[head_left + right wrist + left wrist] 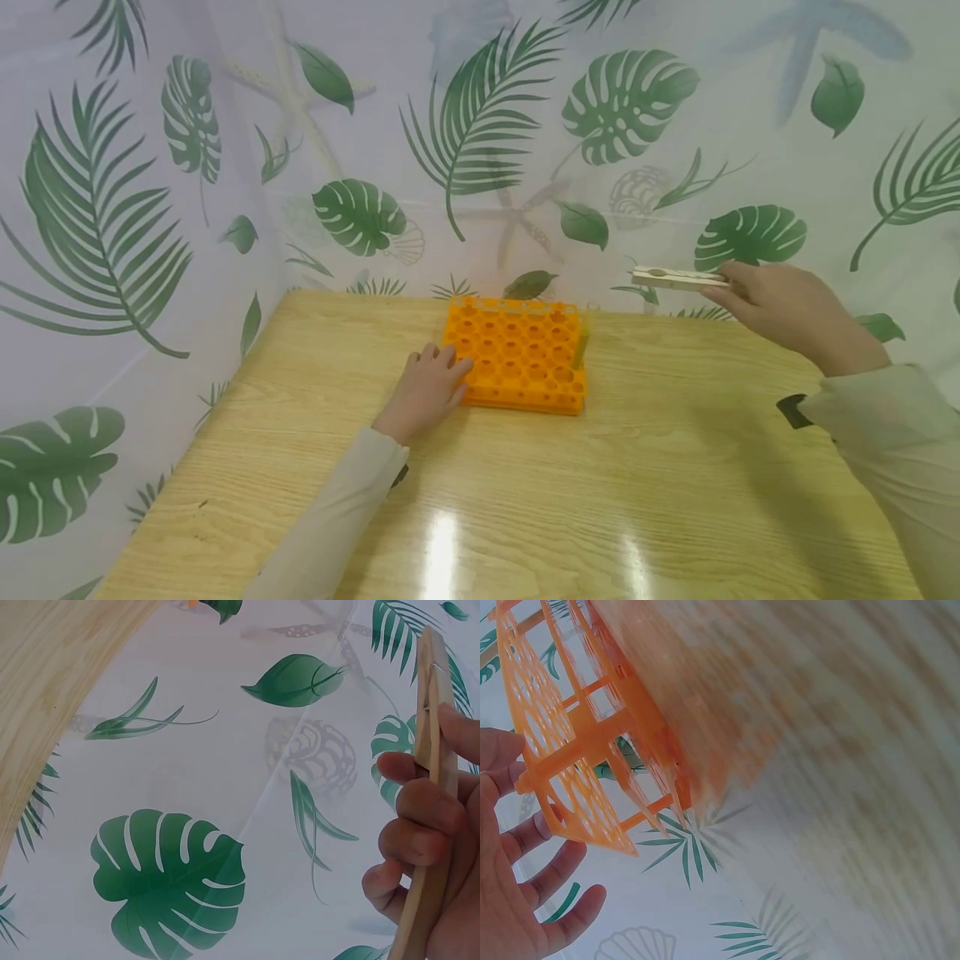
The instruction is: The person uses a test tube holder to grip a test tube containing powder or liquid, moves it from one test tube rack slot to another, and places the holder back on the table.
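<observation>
An orange test tube rack (512, 392) with rows of round holes stands on the table. One tube with yellowish contents (581, 346) stands upright at its right side. My left hand (426, 390) touches the rack's left edge, and in the left wrist view its fingers (564, 864) spread loosely by the rack's corner (577, 750). Raised above the table's right back, my right hand (783, 308) grips a wooden test tube clamp (671, 279) pointing left. The right wrist view shows curled fingers (420, 814) round the clamp's handles (433, 862) and its metal spring; no tube shows in it.
The wood-grain table (480, 500) ends against a white sheet (487, 267) printed with green leaves, which hangs behind and on the left. Bright reflections lie on the table's front part.
</observation>
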Demonstrator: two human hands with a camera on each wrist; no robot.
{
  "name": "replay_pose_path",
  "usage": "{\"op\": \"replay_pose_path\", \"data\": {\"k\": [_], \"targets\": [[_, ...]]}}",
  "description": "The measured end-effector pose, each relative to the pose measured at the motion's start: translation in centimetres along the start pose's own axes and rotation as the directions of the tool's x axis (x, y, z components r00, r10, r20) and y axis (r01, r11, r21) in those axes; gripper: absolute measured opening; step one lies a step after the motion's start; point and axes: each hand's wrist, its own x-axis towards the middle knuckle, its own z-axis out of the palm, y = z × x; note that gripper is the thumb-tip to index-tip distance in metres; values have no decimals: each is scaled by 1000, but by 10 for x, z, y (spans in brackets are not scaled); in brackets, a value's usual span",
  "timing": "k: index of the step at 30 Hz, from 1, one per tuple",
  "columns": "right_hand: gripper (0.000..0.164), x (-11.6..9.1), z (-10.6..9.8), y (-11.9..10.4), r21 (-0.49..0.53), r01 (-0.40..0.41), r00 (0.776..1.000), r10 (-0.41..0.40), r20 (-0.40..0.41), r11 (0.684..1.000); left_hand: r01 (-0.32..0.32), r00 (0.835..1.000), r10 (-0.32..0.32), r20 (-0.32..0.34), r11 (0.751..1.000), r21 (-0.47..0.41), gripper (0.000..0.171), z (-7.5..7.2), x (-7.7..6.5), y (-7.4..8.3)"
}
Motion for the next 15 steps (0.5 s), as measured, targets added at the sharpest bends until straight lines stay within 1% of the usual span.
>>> {"op": "replay_pose_path", "data": {"k": [8, 15], "targets": [[46, 4, 1, -8, -19, 5, 999, -6, -35, 1000, -5, 1000, 5, -7, 1000, 4, 17, 0, 0, 0], [43, 8, 5, -12, -18, 23, 997, -25, -76, 1000, 0, 1000, 0, 2, 1000, -2, 17, -1, -1, 0]]}}
